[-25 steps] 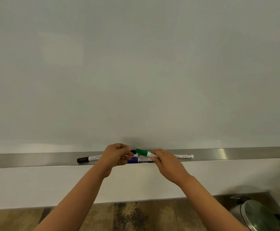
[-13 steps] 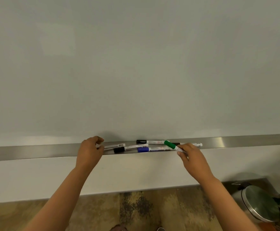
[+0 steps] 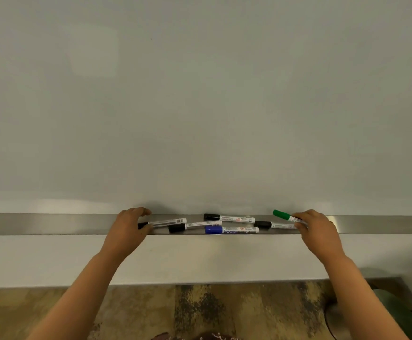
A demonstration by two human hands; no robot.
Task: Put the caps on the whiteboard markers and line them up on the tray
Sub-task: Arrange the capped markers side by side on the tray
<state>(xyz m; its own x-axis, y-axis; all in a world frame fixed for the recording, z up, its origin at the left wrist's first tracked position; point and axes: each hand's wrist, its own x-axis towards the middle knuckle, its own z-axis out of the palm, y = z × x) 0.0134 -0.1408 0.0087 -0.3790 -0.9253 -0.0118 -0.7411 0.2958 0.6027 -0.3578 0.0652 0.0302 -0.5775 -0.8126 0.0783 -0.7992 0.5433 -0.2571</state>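
Several capped markers lie on the metal tray under the whiteboard. My left hand grips the cap end of a black marker at the left of the group. A second black marker lies slanted beside it. Further right are a black-capped marker at the back, a blue-capped marker at the front and another black-capped marker. My right hand pinches the green-capped marker, which tilts up to the left above the tray.
The whiteboard fills the upper view and is blank. Below the tray is a white wall band, then a patterned floor. A round metal bin stands at the lower right.
Both hands have spread apart along the tray. My right hand carried the green marker to the right end of the group; my left hand slid a black marker leftwards.
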